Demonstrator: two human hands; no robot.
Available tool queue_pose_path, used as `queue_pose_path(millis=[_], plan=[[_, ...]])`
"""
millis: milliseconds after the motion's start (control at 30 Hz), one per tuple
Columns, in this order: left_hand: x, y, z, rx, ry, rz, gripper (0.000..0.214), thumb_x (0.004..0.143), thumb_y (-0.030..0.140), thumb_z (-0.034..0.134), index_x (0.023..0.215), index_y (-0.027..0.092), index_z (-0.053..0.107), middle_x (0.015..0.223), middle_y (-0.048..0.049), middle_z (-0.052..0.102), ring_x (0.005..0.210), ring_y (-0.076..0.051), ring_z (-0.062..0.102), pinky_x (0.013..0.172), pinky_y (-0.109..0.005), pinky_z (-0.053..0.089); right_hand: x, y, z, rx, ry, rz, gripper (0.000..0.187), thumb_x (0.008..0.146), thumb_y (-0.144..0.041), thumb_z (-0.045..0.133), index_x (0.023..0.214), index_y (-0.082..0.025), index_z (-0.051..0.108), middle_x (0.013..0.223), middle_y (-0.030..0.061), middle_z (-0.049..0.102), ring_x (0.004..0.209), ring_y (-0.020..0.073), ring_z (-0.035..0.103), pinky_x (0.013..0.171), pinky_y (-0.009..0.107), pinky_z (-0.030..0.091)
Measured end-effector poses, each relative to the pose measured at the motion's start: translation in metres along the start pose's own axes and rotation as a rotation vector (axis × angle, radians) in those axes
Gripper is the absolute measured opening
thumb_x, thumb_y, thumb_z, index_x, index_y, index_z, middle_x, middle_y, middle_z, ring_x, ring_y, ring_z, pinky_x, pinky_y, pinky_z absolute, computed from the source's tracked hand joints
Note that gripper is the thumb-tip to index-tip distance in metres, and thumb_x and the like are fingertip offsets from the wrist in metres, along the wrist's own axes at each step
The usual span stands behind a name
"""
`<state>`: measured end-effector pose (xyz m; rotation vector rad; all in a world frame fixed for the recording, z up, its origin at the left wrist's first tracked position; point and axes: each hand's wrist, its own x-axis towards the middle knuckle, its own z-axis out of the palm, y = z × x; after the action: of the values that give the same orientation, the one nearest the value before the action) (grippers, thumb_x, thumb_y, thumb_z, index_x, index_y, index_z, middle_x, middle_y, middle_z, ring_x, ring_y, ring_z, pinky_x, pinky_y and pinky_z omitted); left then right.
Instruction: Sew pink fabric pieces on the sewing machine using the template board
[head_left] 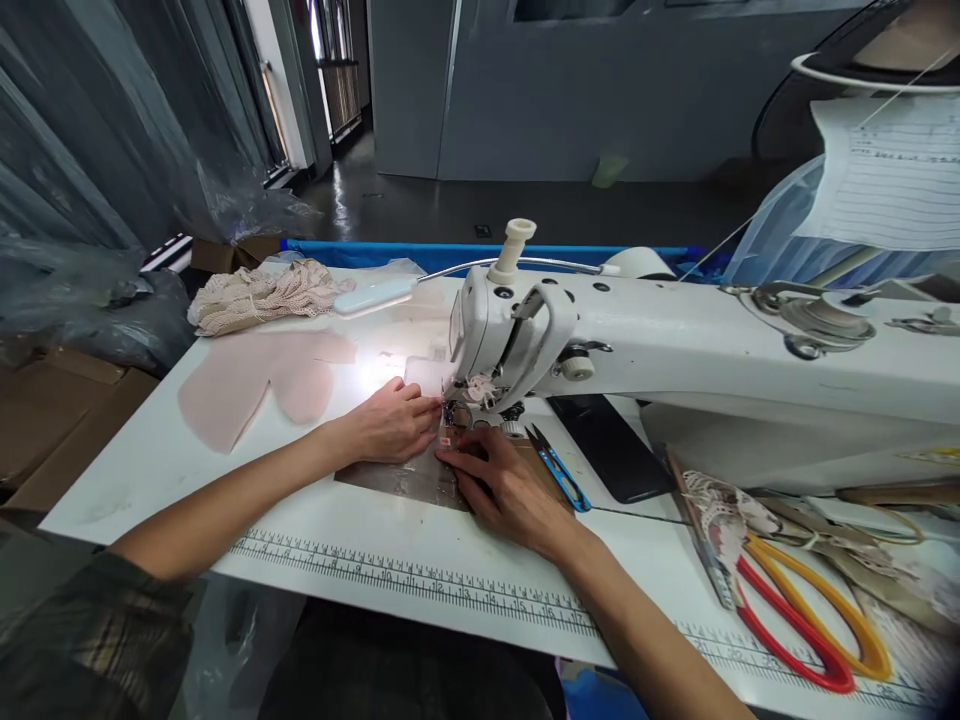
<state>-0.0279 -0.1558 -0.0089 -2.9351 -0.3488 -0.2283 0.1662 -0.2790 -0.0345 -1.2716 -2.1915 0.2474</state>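
A small piece of pale pink fabric [429, 374] lies at the needle area of a white sewing machine [637, 325], lit by its lamp. Just left of the presser foot [454, 413], my left hand [396, 422] is closed, its bent fingertips on the fabric's edge. My right hand [514, 488] is in front of the foot, thumb and forefinger drawn close together; what lies between them is too small to make out. Beneath both hands is a shiny brownish plate [409, 483]. Larger pink cut pieces [255, 380] lie flat to the left.
Blue thread snips [559, 468] and a black phone [615, 445] lie right of my right hand. Farther right are red-and-yellow-handled scissors [814, 615] and lace scraps. A lace bundle [266, 293] sits at the back left. A ruler strip [420, 580] runs along the table's front edge.
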Motion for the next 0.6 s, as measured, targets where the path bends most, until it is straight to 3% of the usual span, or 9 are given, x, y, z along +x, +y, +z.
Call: queue_pose_path(millis=[100, 267, 600], plan=[[0.0021, -0.0053, 0.0013, -0.022, -0.019, -0.008, 0.035, 0.098, 0.033, 0.040, 0.112, 0.011, 0.063, 0.108, -0.0128, 0.066, 0.086, -0.024, 0.054, 0.073, -0.038, 0.036, 0.0002, 0.0040, 0.0026, -0.018, 0.024, 0.023, 0.034, 0.091, -0.016, 0.049, 0.120, -0.022, 0.065, 0.108, 0.0132, 0.054, 0.099, 0.0248, 0.058, 0.087, 0.046, 0.057], [-0.0034, -0.0087, 0.0025, -0.133, -0.003, -0.015, 0.044, 0.097, 0.040, 0.042, 0.124, 0.008, 0.056, 0.122, -0.0150, 0.061, 0.095, -0.026, 0.053, 0.080, -0.039, 0.037, -0.0005, 0.0044, 0.0030, 0.003, 0.022, 0.050, 0.035, 0.092, -0.016, 0.049, 0.122, -0.024, 0.064, 0.109, 0.0120, 0.054, 0.102, 0.0241, 0.058, 0.088, 0.045, 0.057], [-0.0062, -0.0097, 0.0060, -0.219, 0.027, -0.018, 0.045, 0.095, 0.039, 0.040, 0.123, 0.009, 0.058, 0.121, -0.0166, 0.061, 0.095, -0.027, 0.053, 0.080, -0.041, 0.038, -0.0023, 0.0043, 0.0048, -0.011, 0.029, 0.066, 0.034, 0.091, -0.017, 0.050, 0.122, -0.023, 0.065, 0.107, 0.0123, 0.053, 0.102, 0.0254, 0.057, 0.085, 0.046, 0.057]])
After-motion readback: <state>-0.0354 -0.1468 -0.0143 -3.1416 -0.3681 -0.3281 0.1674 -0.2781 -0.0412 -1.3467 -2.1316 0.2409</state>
